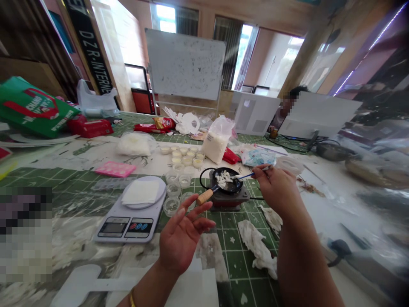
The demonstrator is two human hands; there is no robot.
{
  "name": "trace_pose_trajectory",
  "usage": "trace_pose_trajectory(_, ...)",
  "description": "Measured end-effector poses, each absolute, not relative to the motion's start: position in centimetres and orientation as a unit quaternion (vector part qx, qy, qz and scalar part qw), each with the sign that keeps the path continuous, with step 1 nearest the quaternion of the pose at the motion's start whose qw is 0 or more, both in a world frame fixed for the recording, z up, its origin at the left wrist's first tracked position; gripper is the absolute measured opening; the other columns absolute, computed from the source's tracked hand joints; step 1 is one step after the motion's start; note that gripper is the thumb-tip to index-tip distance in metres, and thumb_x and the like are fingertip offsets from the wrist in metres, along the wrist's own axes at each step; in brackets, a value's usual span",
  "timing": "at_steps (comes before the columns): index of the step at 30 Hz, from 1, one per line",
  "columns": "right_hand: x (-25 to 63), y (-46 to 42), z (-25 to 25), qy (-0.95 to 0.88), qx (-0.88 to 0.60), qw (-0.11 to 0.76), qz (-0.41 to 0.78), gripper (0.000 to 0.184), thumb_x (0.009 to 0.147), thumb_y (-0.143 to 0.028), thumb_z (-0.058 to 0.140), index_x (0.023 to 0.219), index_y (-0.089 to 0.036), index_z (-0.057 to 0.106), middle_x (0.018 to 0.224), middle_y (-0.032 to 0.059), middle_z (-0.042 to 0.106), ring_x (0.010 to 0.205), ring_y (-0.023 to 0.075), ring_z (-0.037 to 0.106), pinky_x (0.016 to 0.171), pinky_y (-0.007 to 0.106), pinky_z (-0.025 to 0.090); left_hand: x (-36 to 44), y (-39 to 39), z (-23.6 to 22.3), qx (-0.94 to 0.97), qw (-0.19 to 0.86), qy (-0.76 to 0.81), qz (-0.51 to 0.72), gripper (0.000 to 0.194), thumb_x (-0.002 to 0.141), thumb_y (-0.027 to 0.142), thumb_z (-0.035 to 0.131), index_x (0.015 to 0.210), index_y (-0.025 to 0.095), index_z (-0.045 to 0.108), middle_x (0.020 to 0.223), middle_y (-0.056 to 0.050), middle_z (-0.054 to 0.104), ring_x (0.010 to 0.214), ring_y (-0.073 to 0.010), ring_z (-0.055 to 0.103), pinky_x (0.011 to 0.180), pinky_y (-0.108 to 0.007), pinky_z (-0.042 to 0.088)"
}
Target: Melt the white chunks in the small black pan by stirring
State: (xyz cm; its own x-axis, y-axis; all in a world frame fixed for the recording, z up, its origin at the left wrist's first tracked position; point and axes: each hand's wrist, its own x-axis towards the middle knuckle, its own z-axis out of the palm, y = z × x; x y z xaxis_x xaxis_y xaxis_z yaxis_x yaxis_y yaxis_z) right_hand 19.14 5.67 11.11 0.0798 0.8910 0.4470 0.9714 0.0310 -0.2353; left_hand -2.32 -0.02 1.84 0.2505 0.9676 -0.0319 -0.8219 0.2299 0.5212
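My right hand (277, 189) is closed around a thin blue-handled stick (248, 175). Its pale tip reaches into a small black pan (236, 186) holding white chunks (224, 178); whether it is a brush or a spatula I cannot make out. The pan sits on a small dark hot plate (228, 201). Palm up and fingers spread, my left hand (182, 241) is just below the pan's wooden handle (205, 197). Nothing lies in it, and I cannot tell whether a fingertip touches the handle. Clear plastic cups (173, 189) stand left of the pan.
On the left is a kitchen scale (134, 213) bearing white paper (140, 192). Behind the pan are filled cups (187, 161) and a bag of white granules (217, 143). Crumpled tissue (255, 245) lies near my right forearm. A person (287, 104) is behind the monitors.
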Motion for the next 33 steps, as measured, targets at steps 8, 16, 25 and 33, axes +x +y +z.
trace_pose_trajectory(8,19.42,5.87,11.19,-0.655,-0.698,0.274,-0.094,0.03,0.083,-0.034,0.039,0.084,-0.018,0.064,0.08,0.0076,0.068,0.087,0.0259,0.06,0.083,0.04,0.035,-2.3,0.11,1.96,0.203,0.766,0.179,0.583,0.042,0.084,0.031,0.035,0.123,0.016,0.042,0.109,-0.016,0.061,0.075,-0.023,0.064,0.074,-0.038,0.044)
trace_pose_trajectory(16,19.1,5.68,11.22,-0.687,-0.659,0.307,-0.025,0.031,0.084,-0.037,0.038,0.083,-0.018,0.063,0.081,0.0063,0.068,0.081,0.0222,0.06,0.076,0.035,0.038,-2.29,0.07,1.87,0.205,0.766,0.176,0.584,0.041,0.084,0.031,0.035,0.122,0.017,0.044,0.109,-0.015,0.062,0.075,-0.0231,0.064,0.075,-0.038,0.043)
trace_pose_trajectory(25,18.61,5.49,11.18,-0.712,-0.642,0.284,-0.015,0.031,0.084,-0.034,0.037,0.076,-0.019,0.064,0.084,0.0051,0.068,0.081,0.0208,0.059,0.079,0.035,0.036,-2.36,-0.01,1.97,0.208,0.765,0.175,0.584,0.04,0.084,0.032,0.036,0.119,0.018,0.048,0.109,-0.014,0.062,0.075,-0.0223,0.063,0.076,-0.039,0.043)
trace_pose_trajectory(33,18.42,5.1,11.31,-0.718,-0.634,0.287,-0.005,0.032,0.084,-0.034,0.038,0.073,-0.02,0.064,0.084,0.0038,0.067,0.082,0.0199,0.059,0.077,0.033,0.037,-2.23,0.11,1.94,0.209,0.765,0.179,0.582,0.04,0.084,0.032,0.035,0.121,0.017,0.045,0.109,-0.014,0.062,0.075,-0.0226,0.064,0.075,-0.039,0.043)
